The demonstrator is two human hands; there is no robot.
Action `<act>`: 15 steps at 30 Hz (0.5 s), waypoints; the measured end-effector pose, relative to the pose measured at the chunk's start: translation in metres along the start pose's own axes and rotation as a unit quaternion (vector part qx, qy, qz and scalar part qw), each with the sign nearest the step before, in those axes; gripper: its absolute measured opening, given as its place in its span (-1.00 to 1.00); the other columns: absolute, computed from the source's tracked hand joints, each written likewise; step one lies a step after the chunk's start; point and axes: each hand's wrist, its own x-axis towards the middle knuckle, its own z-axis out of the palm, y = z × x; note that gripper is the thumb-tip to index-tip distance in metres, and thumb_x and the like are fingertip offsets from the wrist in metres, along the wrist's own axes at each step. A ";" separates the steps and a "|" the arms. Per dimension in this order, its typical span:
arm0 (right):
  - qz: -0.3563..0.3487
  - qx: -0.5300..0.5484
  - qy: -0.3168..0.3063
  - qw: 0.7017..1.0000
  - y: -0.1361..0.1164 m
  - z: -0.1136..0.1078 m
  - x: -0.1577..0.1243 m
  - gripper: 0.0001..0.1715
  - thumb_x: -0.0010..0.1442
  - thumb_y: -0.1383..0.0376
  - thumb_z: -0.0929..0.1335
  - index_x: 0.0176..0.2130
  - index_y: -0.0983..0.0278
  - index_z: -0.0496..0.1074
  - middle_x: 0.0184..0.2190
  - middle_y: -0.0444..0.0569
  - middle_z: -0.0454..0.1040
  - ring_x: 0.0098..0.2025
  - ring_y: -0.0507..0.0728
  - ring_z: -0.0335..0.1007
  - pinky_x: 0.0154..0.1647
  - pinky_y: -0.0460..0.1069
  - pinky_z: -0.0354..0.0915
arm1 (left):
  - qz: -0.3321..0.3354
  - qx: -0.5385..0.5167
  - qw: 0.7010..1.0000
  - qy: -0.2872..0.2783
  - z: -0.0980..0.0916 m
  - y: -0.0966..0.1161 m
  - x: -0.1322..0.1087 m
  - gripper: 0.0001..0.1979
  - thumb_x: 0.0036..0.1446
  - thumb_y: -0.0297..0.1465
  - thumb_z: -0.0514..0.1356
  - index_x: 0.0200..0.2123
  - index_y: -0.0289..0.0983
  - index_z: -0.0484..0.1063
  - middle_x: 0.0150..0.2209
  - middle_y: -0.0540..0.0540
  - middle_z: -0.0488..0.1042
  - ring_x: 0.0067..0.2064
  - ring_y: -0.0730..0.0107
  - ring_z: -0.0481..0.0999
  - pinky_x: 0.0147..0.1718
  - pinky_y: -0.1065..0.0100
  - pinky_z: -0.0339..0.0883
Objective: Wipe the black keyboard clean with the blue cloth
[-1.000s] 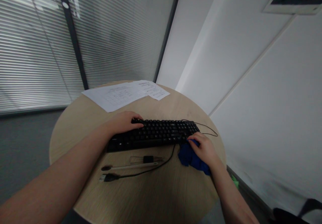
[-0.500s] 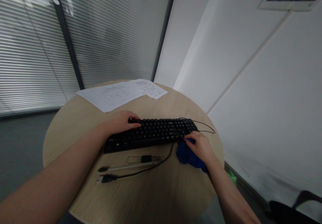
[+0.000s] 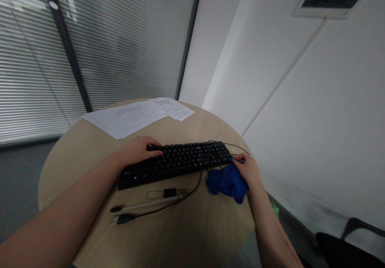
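From my remote seat I can't read one full word or number through the head camera. Near the far edge of the tabletop (image 3: 192, 232), the left sheet (image 3: 120, 122) carries a faint printed grid with entries, and the right sheet (image 3: 176, 108) has a darker heading line above rows of print; all of it is too small for me. On the keyboard (image 3: 186, 157), I see pale key legends that blur together, plus a faint light mark and a small white patch (image 3: 135, 177) at its left end, neither legible.
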 end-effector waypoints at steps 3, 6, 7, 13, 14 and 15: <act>0.003 -0.006 0.009 1.000 0.010 0.003 0.005 -0.81 0.14 0.22 0.40 -0.27 0.29 0.53 -0.31 -0.06 0.53 -0.28 0.02 0.36 -0.27 -0.14 0.07 | -0.003 0.005 1.000 0.004 0.000 -0.001 0.000 -0.55 0.12 0.00 0.17 -0.08 -0.12 0.62 -0.06 -0.10 0.64 -0.02 0.12 0.57 0.03 0.22 0.35; 0.034 -0.021 0.020 0.999 0.016 0.003 0.006 -0.81 0.15 0.21 0.39 -0.27 0.28 0.52 -0.31 -0.07 0.52 -0.31 0.02 0.33 -0.30 -0.14 0.04 | -0.006 0.010 1.000 0.007 0.001 0.000 0.000 -0.54 0.12 0.00 0.17 -0.07 -0.13 0.62 -0.05 -0.12 0.63 -0.01 0.09 0.57 0.04 0.19 0.35; 0.041 -0.019 0.026 0.999 0.017 0.002 0.006 -0.80 0.15 0.19 0.38 -0.27 0.27 0.52 -0.30 -0.07 0.52 -0.31 0.02 0.33 -0.30 -0.13 0.04 | -0.007 0.010 1.000 0.006 0.000 0.000 0.000 -0.54 0.12 0.00 0.17 -0.06 -0.12 0.61 -0.04 -0.12 0.63 0.01 0.09 0.56 0.05 0.18 0.34; -0.046 0.086 0.076 0.992 0.001 -0.001 -0.003 -0.53 0.17 -0.05 0.37 -0.21 0.28 0.56 -0.26 -0.01 0.55 -0.24 0.08 0.42 -0.20 -0.09 0.22 | 0.000 0.015 1.000 -0.002 -0.002 0.005 -0.002 -0.48 0.15 0.01 0.11 -0.01 -0.16 0.61 0.01 -0.15 0.61 0.06 0.06 0.54 0.09 0.17 0.33; -0.071 0.109 0.068 0.989 -0.004 -0.002 -0.005 -0.49 0.17 -0.08 0.36 -0.20 0.29 0.56 -0.25 0.00 0.55 -0.22 0.08 0.43 -0.16 -0.08 0.26 | -0.001 0.014 1.000 -0.001 -0.003 0.004 -0.003 -0.47 0.16 0.01 0.10 -0.01 -0.17 0.60 0.01 -0.15 0.61 0.05 0.06 0.54 0.08 0.18 0.34; -0.098 0.127 0.054 0.986 -0.010 -0.003 -0.008 -0.47 0.17 -0.10 0.36 -0.19 0.29 0.57 -0.22 0.01 0.56 -0.20 0.09 0.45 -0.12 -0.07 0.30 | -0.008 0.014 1.000 0.002 -0.004 0.003 -0.003 -0.47 0.17 0.01 0.09 -0.01 -0.17 0.61 -0.01 -0.15 0.62 0.02 0.07 0.55 0.06 0.18 0.35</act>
